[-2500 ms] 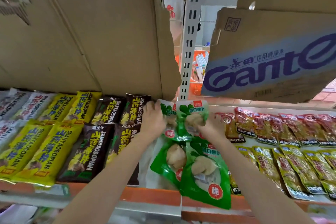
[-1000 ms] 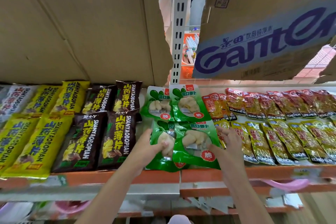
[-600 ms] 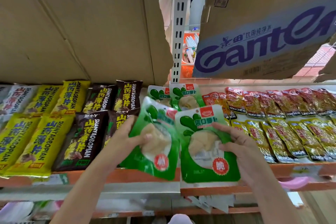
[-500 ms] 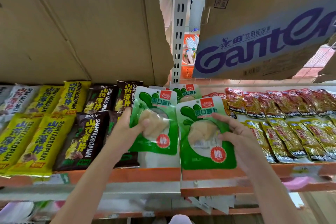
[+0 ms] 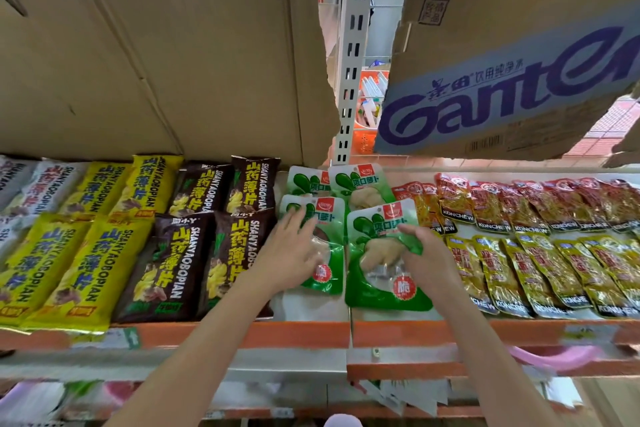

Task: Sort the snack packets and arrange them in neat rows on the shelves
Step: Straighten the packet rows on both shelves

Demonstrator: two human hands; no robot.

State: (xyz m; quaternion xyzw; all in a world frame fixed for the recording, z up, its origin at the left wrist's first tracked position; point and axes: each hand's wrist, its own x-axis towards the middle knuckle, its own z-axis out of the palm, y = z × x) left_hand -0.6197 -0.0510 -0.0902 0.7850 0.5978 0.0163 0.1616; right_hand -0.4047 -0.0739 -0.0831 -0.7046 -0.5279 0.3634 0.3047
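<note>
With the left hand (image 5: 294, 253) laid flat on the left green packet (image 5: 327, 253) and the right hand (image 5: 420, 253) gripped on the right packet (image 5: 377, 274), both are best squared side by side on the shelf (image 5: 311, 333), edges aligned.

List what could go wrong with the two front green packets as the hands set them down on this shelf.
1. The right hand pinches the right green packet, whose bottom edge lies close to the orange shelf lip; it may slide off.
2. The left hand lies flat on the left green packet; pushing could drive it into the back green packets or the brown packets, spoiling the rows.
</note>
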